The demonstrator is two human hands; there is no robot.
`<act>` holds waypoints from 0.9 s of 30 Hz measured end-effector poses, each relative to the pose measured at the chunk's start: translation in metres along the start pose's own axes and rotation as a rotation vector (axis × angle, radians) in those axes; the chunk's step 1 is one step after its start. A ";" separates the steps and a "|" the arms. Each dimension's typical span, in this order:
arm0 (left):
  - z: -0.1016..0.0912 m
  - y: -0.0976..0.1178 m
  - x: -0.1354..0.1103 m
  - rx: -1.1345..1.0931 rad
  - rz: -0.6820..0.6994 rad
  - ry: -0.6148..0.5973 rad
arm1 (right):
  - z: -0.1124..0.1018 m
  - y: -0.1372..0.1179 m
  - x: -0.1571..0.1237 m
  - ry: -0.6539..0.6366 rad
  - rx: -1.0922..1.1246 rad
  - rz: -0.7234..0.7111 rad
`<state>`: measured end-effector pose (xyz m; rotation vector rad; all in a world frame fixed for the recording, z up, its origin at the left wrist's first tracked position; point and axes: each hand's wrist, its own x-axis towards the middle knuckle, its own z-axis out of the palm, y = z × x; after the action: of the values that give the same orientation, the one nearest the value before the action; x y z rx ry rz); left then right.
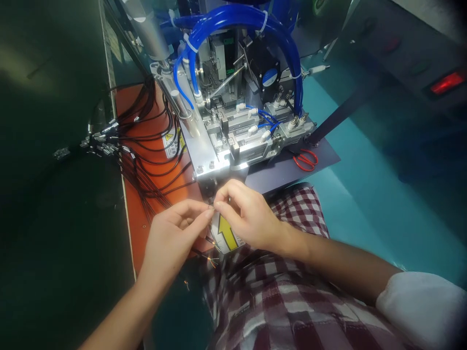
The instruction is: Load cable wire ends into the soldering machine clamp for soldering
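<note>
My left hand (175, 233) and my right hand (244, 216) meet just in front of the metal machine (233, 136), fingertips pinched together on a thin black wire (208, 239) with bare copper strands at its end. The pinch sits over a white label with a yellow arrow (226, 234). Both hands are closed on the wire's tip, which is too small to make out in detail.
A bundle of black cables (146, 141) with metal plugs lies on the orange mat (136, 214) at the left. Blue air hoses (237, 19) arch over the machine. Red scissors (306, 159) lie on a dark plate at the right. A checked cloth (277, 291) covers my lap.
</note>
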<state>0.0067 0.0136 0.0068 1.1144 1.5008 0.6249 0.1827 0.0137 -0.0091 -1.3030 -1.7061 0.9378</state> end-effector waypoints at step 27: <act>0.000 0.005 0.000 -0.207 -0.025 0.036 | -0.004 0.003 0.006 0.007 0.122 0.106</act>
<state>0.0077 0.0159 0.0106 0.9291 1.4425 0.7680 0.1864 0.0207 -0.0091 -1.3245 -1.5615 1.0798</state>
